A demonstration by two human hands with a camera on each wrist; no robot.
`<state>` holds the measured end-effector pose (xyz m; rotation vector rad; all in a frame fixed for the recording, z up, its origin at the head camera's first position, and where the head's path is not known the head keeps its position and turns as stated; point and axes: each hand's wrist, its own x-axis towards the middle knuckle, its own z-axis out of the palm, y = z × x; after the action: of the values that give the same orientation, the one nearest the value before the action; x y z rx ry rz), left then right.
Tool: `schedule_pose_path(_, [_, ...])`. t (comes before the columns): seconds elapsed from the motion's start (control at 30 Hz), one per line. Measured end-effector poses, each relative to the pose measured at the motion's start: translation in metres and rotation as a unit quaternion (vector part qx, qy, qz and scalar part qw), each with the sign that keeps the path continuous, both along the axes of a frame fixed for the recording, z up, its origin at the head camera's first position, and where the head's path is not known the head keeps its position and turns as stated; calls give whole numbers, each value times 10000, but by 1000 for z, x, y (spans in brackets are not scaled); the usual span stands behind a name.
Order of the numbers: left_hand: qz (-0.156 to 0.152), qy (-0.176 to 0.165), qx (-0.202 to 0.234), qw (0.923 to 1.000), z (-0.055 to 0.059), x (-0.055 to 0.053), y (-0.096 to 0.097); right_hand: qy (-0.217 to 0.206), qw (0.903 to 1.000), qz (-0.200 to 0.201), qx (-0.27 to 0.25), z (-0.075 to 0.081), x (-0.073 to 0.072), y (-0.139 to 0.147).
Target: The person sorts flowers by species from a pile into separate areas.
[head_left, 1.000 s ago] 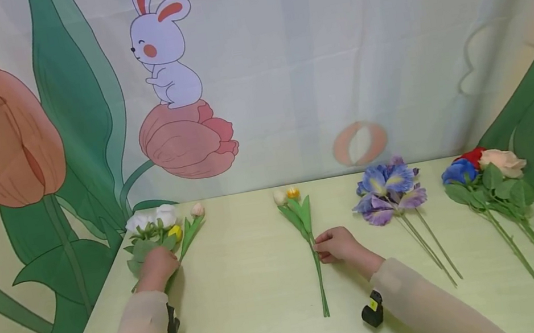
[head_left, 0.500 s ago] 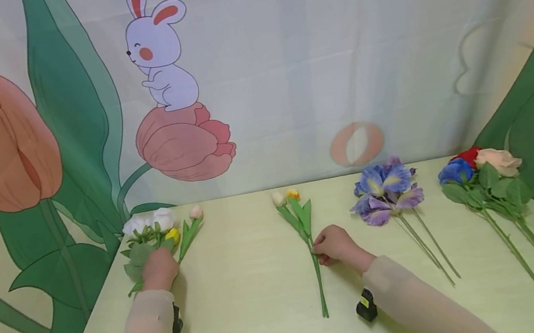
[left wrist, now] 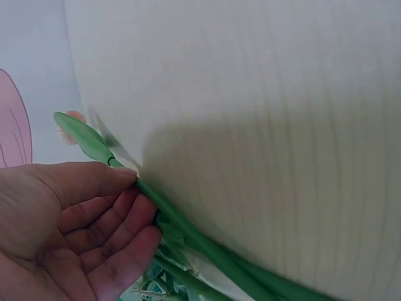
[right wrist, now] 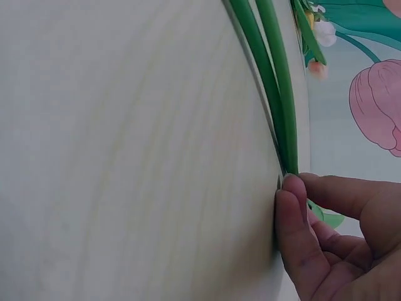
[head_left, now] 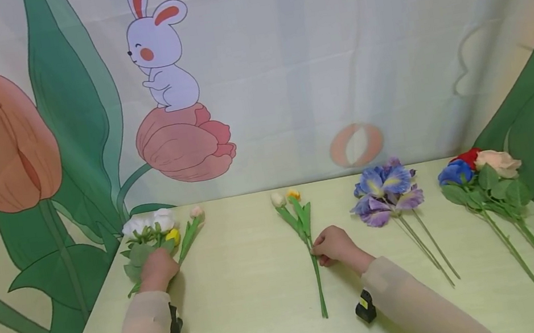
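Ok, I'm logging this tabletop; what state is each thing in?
Left grip, pinching
Right grip, pinching
Pink tulip, lying, stem in left grip
Cream tulip, lying, stem at right grip
Orange tulip, lying, stem at right grip
Yellow bloom, lying, stem hidden
White flowers, lying, stems mostly hidden
Irises, lying, blooms open
Roses, lying, blooms bunched
Backdrop, hanging, wrinkled

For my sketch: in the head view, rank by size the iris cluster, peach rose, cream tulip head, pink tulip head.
Iris cluster
Peach rose
Cream tulip head and pink tulip head: too alike to rank
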<state>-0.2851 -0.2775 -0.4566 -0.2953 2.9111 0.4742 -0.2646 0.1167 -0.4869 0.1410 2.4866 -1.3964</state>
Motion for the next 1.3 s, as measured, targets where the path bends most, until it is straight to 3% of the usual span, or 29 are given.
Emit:
schedule_pose_path(0.33, [-19, 63, 184, 9998, 4, 2, -2, -12, 10000, -14, 9, 1, 1, -1])
schedule_pose_path(0.53, [-181, 462, 539, 9973, 9, 1, -4, -18, 9998, 170, 141, 9, 5, 1])
schedule_pose_path(0.63, [-360, 765, 724, 9938, 15, 0, 0, 183, 9992, 255, 249, 16, 8, 4])
schedule_pose_path(0.77, [-505, 901, 951, 9901, 27, 3, 11, 498, 9985, 200, 129, 24, 10, 9])
schedule_pose_path(0.87, [-465, 886, 1391, 9852, 37, 11, 25, 754, 9970, 184, -74, 30, 10, 12])
schedule_pose_path(1.0, [-481, 942, 2319, 9670, 46, 23, 51, 1090, 9928, 201, -461, 40, 10, 14])
schedule_pose_path(1.13, [-446, 921, 3191, 9422, 43, 35, 79, 1357, 9866, 236, -873, 52, 19, 12])
schedule_pose_path(1.3, [-329, 1007, 3817, 9182, 40, 50, 116, 1509, 9804, 434, -1190, 59, 36, 4])
